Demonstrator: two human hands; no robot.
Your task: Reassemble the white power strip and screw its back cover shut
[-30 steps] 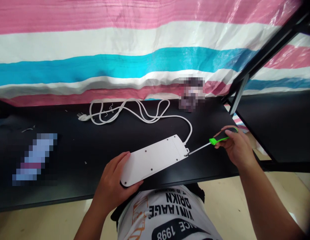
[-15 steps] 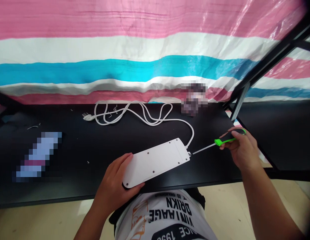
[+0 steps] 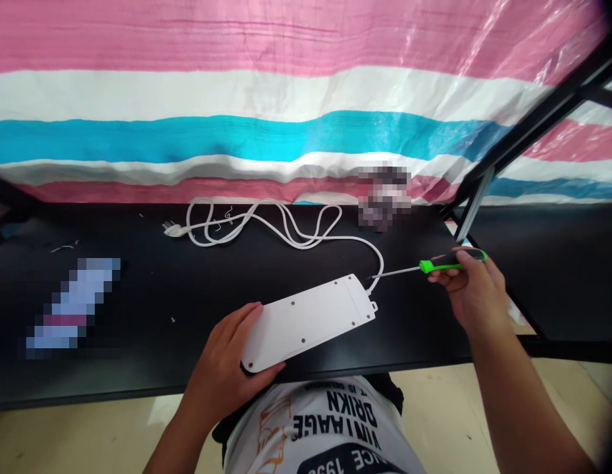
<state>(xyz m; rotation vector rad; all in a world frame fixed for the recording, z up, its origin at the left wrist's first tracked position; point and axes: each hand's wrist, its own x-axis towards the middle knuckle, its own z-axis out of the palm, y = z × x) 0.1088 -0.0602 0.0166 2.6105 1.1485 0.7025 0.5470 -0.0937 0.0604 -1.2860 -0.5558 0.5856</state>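
A white power strip lies at a slant near the table's front edge, its screw-dotted underside facing up. My left hand is closed round its left end, fingers on the far side and thumb on the near side. In my right hand is a screwdriver with a green and black handle. Its thin shaft points left, and the tip appears just beyond the strip's right end, by the white cord. From that end the cord runs back and loops across the table to a plug.
On the black table, a blurred-out bluish object lies at left and a blurred-out dark item stands at the back. Small white scraps are scattered about. Striped sheeting hangs behind; a black frame rises at right.
The screwdriver's tip has moved away from the small loop at the strip's right end, back toward the cord. My right hand has shifted slightly; my left hand and the strip stay put.
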